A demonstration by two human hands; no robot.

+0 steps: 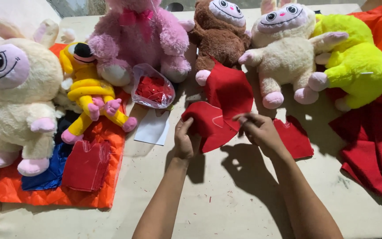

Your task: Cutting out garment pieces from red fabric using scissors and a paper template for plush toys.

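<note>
My left hand (184, 140) grips the lower left edge of a piece of red felt (219, 104) that lies on the beige table (226, 199). My right hand (257, 129) pinches the same red felt at its right edge, fingers curled. A flatter red felt piece (293, 138) lies just right of my right hand. Both forearms reach in from the bottom edge of the view.
Plush toys line the back: a cream one (18, 97), a yellow one (87, 95), pink (140, 40), brown (219, 33), cream (281, 48), neon yellow (359, 62). A clear bag of red pieces (152, 88), white card (152, 128), orange quilted mat (54, 194), red fabric pile (372, 146).
</note>
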